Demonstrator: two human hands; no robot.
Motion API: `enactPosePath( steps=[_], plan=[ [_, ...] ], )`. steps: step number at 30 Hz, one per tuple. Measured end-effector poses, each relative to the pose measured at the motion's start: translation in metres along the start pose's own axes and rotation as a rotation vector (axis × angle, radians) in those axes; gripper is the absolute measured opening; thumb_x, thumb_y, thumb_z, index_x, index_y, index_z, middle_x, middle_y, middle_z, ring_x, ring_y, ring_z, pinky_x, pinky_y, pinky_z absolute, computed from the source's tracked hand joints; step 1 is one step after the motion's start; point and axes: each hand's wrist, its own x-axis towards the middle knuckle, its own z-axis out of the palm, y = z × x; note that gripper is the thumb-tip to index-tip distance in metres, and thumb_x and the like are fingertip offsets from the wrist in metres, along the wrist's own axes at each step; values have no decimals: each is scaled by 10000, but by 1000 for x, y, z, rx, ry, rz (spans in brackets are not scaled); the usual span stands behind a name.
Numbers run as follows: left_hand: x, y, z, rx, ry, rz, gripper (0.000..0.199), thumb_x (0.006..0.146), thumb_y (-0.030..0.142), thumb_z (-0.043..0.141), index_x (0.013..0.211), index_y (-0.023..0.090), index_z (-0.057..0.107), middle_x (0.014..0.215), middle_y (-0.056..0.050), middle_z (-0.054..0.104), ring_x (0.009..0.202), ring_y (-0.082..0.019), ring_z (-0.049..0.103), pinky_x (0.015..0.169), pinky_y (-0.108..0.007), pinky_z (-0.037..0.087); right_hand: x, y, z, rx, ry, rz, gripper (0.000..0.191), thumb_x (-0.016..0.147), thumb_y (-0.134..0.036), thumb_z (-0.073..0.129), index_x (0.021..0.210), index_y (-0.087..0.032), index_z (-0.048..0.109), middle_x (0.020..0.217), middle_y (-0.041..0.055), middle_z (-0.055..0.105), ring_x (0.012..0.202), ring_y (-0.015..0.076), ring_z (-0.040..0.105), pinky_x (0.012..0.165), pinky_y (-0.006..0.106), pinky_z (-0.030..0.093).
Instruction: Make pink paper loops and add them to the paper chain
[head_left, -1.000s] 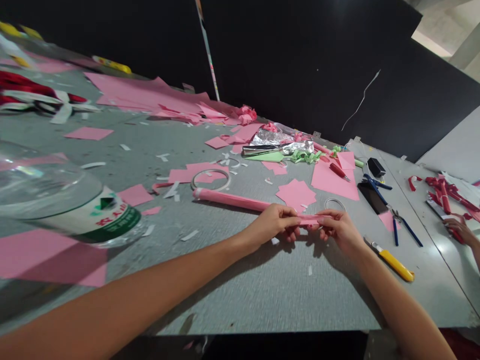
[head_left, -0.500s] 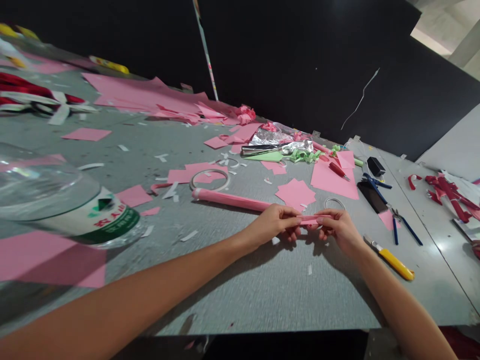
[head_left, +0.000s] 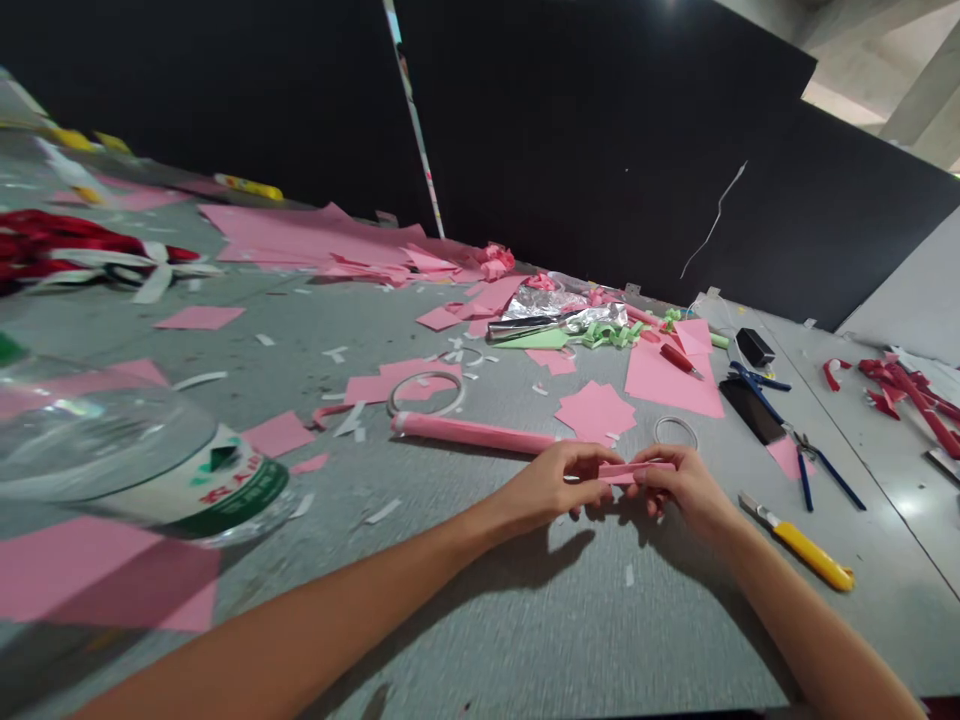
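Observation:
A small folded strip of pink paper (head_left: 624, 472) is stretched between both hands, just above the grey tabletop. My left hand (head_left: 564, 482) pinches its left end, fingers closed. The right end sits in the closed fingers of my right hand (head_left: 681, 487). Just beyond my left hand lies a long pink paper roll (head_left: 472, 433), its right end partly behind that hand. Several pink paper pieces with pointed edges (head_left: 596, 412) are stacked past the hands. A thin white ring (head_left: 676, 433) rests behind my right hand.
On the left a large clear plastic bottle (head_left: 150, 450) lies on its side. A yellow utility knife (head_left: 814, 555) with its blade showing is right of my right forearm, near blue-handled pliers (head_left: 829, 470) and a black phone (head_left: 752, 411). Tape rolls, foil and paper scraps are scattered behind.
The camera view has tilted, so the table appears lower. Both hands still grip the pink strip, which now looks more opened out between the fingers.

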Motion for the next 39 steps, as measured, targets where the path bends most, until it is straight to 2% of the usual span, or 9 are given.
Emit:
enactPosePath(
  steps=[4,7,12,18,23,27,31,36,39],
  plan=[
    [0,4,3,120,67,7,339,927,448,679,980,137,803,798,-70,740,674,-159,641,571,-229,438,-3,-3,4,-38,-68,1,275,791,-369,836,956,-155,786,750,76,800,457,120,614,452,238,453],
    [1,4,3,141,17,-47,341,937,417,626,907,135,816,664,-35,670,591,-146,600,549,-230,429,-6,-6,7,-74,-73,-16,297,814,-385,819,994,-151,793,739,67,795,471,124,623,470,243,459],
    [4,1,0,102,-8,-71,310,903,409,662,843,140,804,653,-31,674,549,-138,607,535,-233,456,-7,-5,6,-67,-104,2,321,837,-366,799,1066,-141,795,743,75,793,463,127,619,469,247,445],
    [5,-5,-3,-153,3,-151,364,795,432,829,987,123,818,700,-41,708,572,-134,621,552,-233,492,-6,-4,5,-24,-67,-39,285,805,-294,795,1037,-133,834,727,72,784,444,115,593,457,248,428],
    [3,-5,0,-251,-7,-145,432,831,543,814,908,119,784,722,-34,671,582,-122,615,558,-227,504,-6,-10,6,-4,-30,-43,270,771,-289,797,984,-134,853,731,75,788,455,111,596,459,239,438],
    [4,-4,-1,-189,20,-127,441,877,557,746,928,120,774,747,-46,685,587,-133,628,554,-238,508,-6,-9,7,7,-7,-29,278,766,-296,798,989,-134,841,711,77,791,443,112,601,464,233,441],
    [6,-5,-4,-68,53,-78,348,857,449,742,981,127,783,699,-31,683,609,-158,646,565,-254,506,-5,-7,4,2,11,-34,289,787,-313,778,1011,-135,814,717,78,793,434,117,604,462,238,439],
    [6,-9,-1,1,101,-31,297,851,323,700,1063,126,766,654,-8,674,614,-161,649,585,-257,499,-5,-9,2,-251,-46,-77,244,826,-375,801,940,-160,792,755,67,780,557,150,668,533,258,481],
    [4,-10,3,12,80,-10,305,856,331,720,1089,135,735,658,-2,686,622,-163,662,594,-259,505,-6,-9,4,-351,-66,-145,209,848,-369,792,909,-170,791,766,47,761,619,146,666,576,257,487]
  ],
)
